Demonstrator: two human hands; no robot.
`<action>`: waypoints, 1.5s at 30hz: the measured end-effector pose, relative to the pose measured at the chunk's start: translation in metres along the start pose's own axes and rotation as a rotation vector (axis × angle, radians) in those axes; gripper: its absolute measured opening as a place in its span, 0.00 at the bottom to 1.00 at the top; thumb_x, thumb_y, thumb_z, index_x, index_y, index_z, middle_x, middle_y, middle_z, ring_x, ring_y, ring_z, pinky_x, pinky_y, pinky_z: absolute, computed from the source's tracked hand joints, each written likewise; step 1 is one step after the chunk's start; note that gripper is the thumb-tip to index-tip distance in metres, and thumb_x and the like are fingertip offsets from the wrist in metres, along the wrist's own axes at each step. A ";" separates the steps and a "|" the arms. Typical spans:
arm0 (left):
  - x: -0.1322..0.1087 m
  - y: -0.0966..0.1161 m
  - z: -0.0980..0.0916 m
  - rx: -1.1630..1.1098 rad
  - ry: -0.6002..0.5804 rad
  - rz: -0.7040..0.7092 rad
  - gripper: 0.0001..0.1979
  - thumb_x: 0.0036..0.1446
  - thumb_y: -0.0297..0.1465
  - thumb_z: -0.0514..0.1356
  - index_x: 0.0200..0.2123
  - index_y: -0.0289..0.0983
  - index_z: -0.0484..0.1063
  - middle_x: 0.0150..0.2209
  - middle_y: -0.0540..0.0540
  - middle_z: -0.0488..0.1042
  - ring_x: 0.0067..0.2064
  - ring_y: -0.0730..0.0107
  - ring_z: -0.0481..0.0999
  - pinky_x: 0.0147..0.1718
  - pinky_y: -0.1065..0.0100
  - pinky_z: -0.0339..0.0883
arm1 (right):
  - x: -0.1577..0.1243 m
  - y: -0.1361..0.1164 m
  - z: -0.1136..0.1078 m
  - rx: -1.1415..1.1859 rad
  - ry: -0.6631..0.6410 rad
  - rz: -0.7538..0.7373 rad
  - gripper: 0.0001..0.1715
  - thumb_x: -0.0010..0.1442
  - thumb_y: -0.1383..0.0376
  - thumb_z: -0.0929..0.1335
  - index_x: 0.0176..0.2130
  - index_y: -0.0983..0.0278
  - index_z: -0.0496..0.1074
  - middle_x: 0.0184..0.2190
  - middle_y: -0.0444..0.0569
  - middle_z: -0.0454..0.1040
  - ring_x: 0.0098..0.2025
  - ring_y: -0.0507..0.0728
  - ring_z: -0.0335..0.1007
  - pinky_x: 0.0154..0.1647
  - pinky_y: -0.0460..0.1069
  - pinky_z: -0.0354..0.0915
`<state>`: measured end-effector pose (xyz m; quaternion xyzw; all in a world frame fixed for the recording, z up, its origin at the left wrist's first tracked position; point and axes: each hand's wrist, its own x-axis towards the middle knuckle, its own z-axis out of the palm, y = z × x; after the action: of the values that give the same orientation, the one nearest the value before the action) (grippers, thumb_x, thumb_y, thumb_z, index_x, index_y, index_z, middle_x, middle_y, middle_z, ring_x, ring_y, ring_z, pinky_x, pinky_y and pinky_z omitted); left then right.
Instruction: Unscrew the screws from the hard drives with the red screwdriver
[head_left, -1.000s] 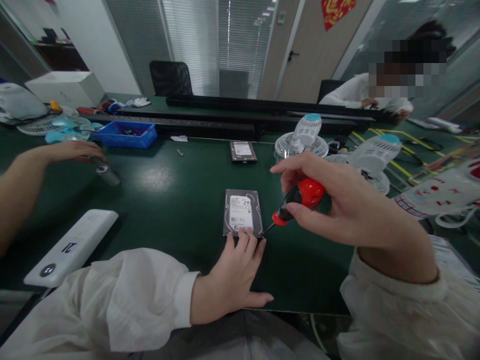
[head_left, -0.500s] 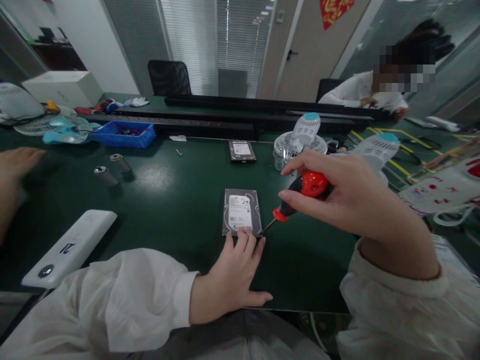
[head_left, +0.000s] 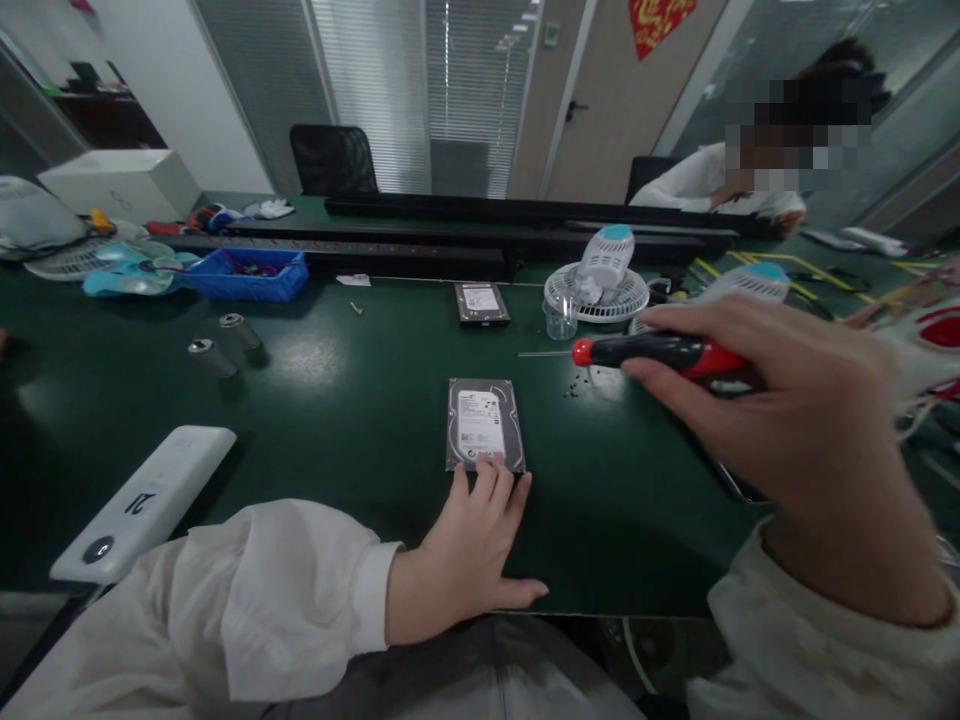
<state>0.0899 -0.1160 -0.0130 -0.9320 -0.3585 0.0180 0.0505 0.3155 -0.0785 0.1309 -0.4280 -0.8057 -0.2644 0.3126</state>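
A hard drive point(head_left: 484, 420) with a white label lies flat on the green table in front of me. My left hand point(head_left: 476, 545) rests at its near edge, fingers stretched over the label's lower end and thumb out to the right. In my right hand point(head_left: 780, 400) is a red and black screwdriver point(head_left: 645, 352), held level above the table with its thin shaft pointing left, apart from the drive. Small dark screws point(head_left: 577, 383) are scattered on the table beneath it. A clear plastic cup point(head_left: 561, 318) stands just behind them.
Farther back lies a second hard drive point(head_left: 481, 303). White fans point(head_left: 596, 285) stand at the right rear. Two metal cylinders point(head_left: 212, 357), a white power bank point(head_left: 146, 505) and a blue tray point(head_left: 247, 275) are on the left. Across the table sits a person point(head_left: 697, 180) in white sleeves.
The screwdriver has come off the drive's lower right corner; my right hand has moved up and right, tipping it level. My left hand stays put. Another person's hand at far left has almost left view.
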 end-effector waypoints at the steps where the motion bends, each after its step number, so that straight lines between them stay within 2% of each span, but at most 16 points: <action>1: 0.000 0.000 0.000 0.001 -0.006 -0.001 0.57 0.61 0.67 0.51 0.74 0.26 0.58 0.69 0.18 0.63 0.66 0.28 0.66 0.59 0.38 0.62 | -0.011 -0.003 0.007 -0.033 0.006 -0.011 0.15 0.65 0.63 0.75 0.48 0.72 0.78 0.42 0.59 0.83 0.43 0.60 0.82 0.42 0.52 0.75; 5: 0.000 0.001 -0.002 -0.005 -0.018 -0.011 0.56 0.60 0.67 0.52 0.75 0.27 0.58 0.70 0.19 0.62 0.66 0.28 0.65 0.60 0.38 0.61 | -0.061 -0.020 0.037 -0.112 0.004 -0.030 0.15 0.66 0.69 0.73 0.52 0.74 0.75 0.44 0.60 0.83 0.44 0.60 0.83 0.45 0.50 0.78; 7: 0.000 0.001 -0.002 -0.011 -0.009 -0.012 0.56 0.61 0.67 0.52 0.75 0.27 0.58 0.70 0.19 0.63 0.66 0.29 0.65 0.60 0.39 0.61 | -0.085 -0.028 0.048 -0.144 -0.031 -0.026 0.18 0.66 0.69 0.73 0.54 0.74 0.74 0.49 0.63 0.82 0.48 0.61 0.84 0.50 0.52 0.78; 9: 0.000 0.001 -0.001 -0.011 0.003 -0.014 0.56 0.61 0.67 0.51 0.75 0.27 0.58 0.70 0.19 0.63 0.67 0.29 0.64 0.60 0.39 0.61 | -0.102 -0.037 0.055 -0.168 -0.016 -0.008 0.20 0.65 0.70 0.74 0.55 0.75 0.74 0.52 0.65 0.82 0.48 0.61 0.84 0.50 0.51 0.78; 12: 0.000 0.001 0.001 0.000 0.017 -0.018 0.56 0.61 0.67 0.51 0.75 0.28 0.58 0.70 0.20 0.62 0.67 0.29 0.64 0.61 0.38 0.60 | -0.117 -0.050 0.058 -0.211 -0.027 0.056 0.18 0.65 0.70 0.74 0.54 0.75 0.76 0.54 0.64 0.82 0.44 0.60 0.85 0.44 0.50 0.78; 15: -0.001 0.001 0.001 0.001 0.022 -0.006 0.55 0.62 0.66 0.51 0.74 0.28 0.59 0.70 0.19 0.62 0.67 0.28 0.65 0.61 0.38 0.61 | -0.123 -0.064 0.058 -0.250 -0.159 0.139 0.14 0.71 0.66 0.68 0.52 0.72 0.79 0.56 0.60 0.81 0.37 0.57 0.86 0.32 0.49 0.76; 18: 0.000 0.000 -0.001 0.001 0.020 0.005 0.53 0.62 0.66 0.52 0.72 0.28 0.63 0.70 0.17 0.63 0.67 0.27 0.65 0.60 0.37 0.62 | -0.125 -0.073 0.060 -0.249 -0.254 0.187 0.18 0.74 0.65 0.64 0.49 0.70 0.81 0.54 0.56 0.82 0.34 0.56 0.85 0.24 0.49 0.73; 21: 0.000 0.000 -0.002 0.004 0.018 0.009 0.50 0.62 0.65 0.53 0.68 0.29 0.68 0.69 0.17 0.63 0.68 0.25 0.66 0.60 0.36 0.63 | -0.125 -0.076 0.064 -0.221 -0.262 0.201 0.19 0.74 0.65 0.63 0.48 0.69 0.82 0.51 0.53 0.84 0.34 0.56 0.85 0.23 0.49 0.73; 24: -0.001 0.002 -0.002 0.012 0.027 0.010 0.49 0.62 0.65 0.54 0.66 0.29 0.71 0.69 0.17 0.63 0.68 0.25 0.67 0.59 0.37 0.64 | -0.121 -0.074 0.063 -0.184 -0.298 0.221 0.18 0.72 0.65 0.64 0.48 0.69 0.82 0.52 0.53 0.84 0.35 0.56 0.85 0.25 0.49 0.74; 29: -0.004 0.007 0.001 0.040 0.062 -0.007 0.50 0.61 0.65 0.56 0.64 0.25 0.72 0.69 0.15 0.62 0.68 0.23 0.68 0.58 0.40 0.67 | -0.108 -0.065 0.054 -0.158 -0.426 0.333 0.18 0.70 0.61 0.67 0.52 0.66 0.81 0.45 0.55 0.80 0.23 0.54 0.76 0.18 0.50 0.66; 32: -0.005 0.010 0.003 0.049 0.074 -0.011 0.50 0.62 0.64 0.55 0.64 0.24 0.72 0.69 0.14 0.62 0.68 0.23 0.67 0.57 0.41 0.67 | -0.096 -0.059 0.055 0.035 -0.478 0.326 0.14 0.69 0.63 0.69 0.49 0.64 0.81 0.42 0.52 0.78 0.32 0.56 0.79 0.27 0.49 0.71; 35: -0.006 0.010 0.004 0.049 0.071 -0.007 0.50 0.61 0.65 0.56 0.65 0.24 0.72 0.68 0.13 0.62 0.69 0.22 0.66 0.56 0.40 0.68 | -0.082 -0.057 0.062 0.244 -0.625 0.335 0.10 0.68 0.66 0.69 0.46 0.63 0.81 0.43 0.50 0.78 0.39 0.58 0.81 0.38 0.51 0.74; 39: -0.005 0.011 0.005 0.057 0.093 -0.008 0.50 0.61 0.65 0.56 0.65 0.24 0.71 0.68 0.13 0.63 0.68 0.22 0.67 0.56 0.40 0.68 | -0.068 -0.059 0.073 0.302 -0.772 0.388 0.09 0.69 0.65 0.69 0.44 0.64 0.81 0.44 0.51 0.78 0.41 0.59 0.80 0.42 0.53 0.73; 45: -0.005 0.011 0.008 0.067 0.122 -0.004 0.51 0.61 0.65 0.56 0.63 0.22 0.72 0.67 0.12 0.64 0.68 0.20 0.68 0.55 0.40 0.68 | -0.066 -0.059 0.077 0.332 -0.798 0.383 0.11 0.71 0.67 0.67 0.43 0.64 0.81 0.43 0.50 0.78 0.42 0.58 0.78 0.43 0.52 0.69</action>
<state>0.0927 -0.1271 -0.0223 -0.9284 -0.3558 -0.0267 0.1036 0.2725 -0.0886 0.0223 -0.5813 -0.8008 0.1157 0.0857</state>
